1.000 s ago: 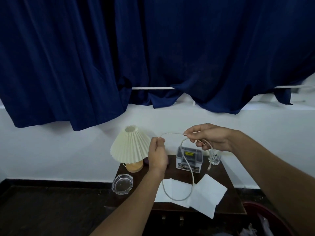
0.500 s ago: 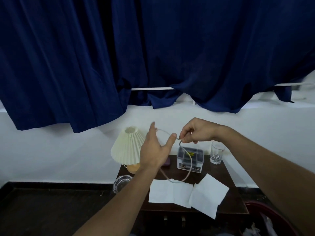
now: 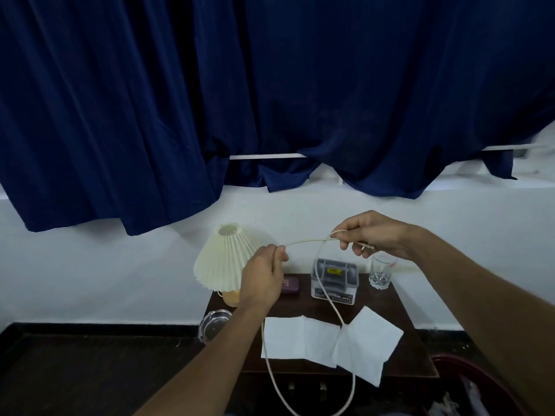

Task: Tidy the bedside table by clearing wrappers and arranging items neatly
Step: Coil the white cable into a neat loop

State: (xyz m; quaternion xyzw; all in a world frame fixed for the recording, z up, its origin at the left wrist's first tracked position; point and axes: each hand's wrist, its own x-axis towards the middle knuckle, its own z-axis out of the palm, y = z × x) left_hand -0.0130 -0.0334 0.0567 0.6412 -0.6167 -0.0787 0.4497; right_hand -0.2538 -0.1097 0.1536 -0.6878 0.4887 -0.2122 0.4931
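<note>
Through the head camera, we've got both hands raised above the bedside table (image 3: pixel 401 307), with the cream cable (image 3: pixel 309 241) stretched between them. The left hand (image 3: pixel 264 274) pinches it between thumb and curled fingers. The right hand (image 3: pixel 375 235), over at two o'clock from the left, has its fingers closed round the other stretch, and a short end pokes out of that fist toward four o'clock. From the right hand the cable drops in a long loop: it passes in front of the clear plastic box (image 3: pixel 335 280), crosses the white paper sheets (image 3: pixel 300 337), swings round at the six o'clock edge of the view and climbs again behind the left forearm. We can't tell whether the hanging loop touches the sheets or hangs clear of them. On the tabletop, the pleated lamp (image 3: pixel 223 259) stands at ten o'clock and a small maroon case (image 3: pixel 289 284) lies just beside it, partly hidden by the left hand. The box sits at twelve and the cut-glass tumbler (image 3: pixel 380 271) at one o'clock. The glass ashtray (image 3: pixel 214 324) sits at the eight o'clock corner, and the sheets lie unfolded along the near edge. A dark red bin (image 3: pixel 450 367) sits at four o'clock beyond the table, and navy curtains (image 3: pixel 270 85) fill everything above the white wall (image 3: pixel 90 265).
</note>
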